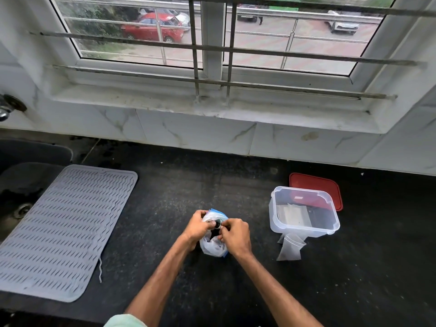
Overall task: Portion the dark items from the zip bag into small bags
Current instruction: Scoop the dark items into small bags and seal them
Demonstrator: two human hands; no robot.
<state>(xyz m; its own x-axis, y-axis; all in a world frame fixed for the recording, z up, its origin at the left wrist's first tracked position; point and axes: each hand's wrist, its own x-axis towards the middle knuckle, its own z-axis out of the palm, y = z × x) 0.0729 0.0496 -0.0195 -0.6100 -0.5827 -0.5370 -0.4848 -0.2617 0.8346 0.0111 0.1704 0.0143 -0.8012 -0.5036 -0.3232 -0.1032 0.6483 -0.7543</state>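
A crumpled clear zip bag (213, 247) with a blue strip sits on the black counter (165, 208) in front of me. Dark items show through its top, between my fingers. My left hand (197, 226) grips the bag's upper left side. My right hand (233, 234) pinches the bag's top edge from the right. Several small clear bags (290, 247) lie flat on the counter to the right, partly tucked under a plastic box.
A clear plastic box (304, 212) stands right of the hands, holding flat pale and dark things. Its red lid (315, 185) lies behind it. A grey ribbed mat (63, 230) covers the left counter beside a dark sink (21, 201). A tiled wall and barred window rise behind.
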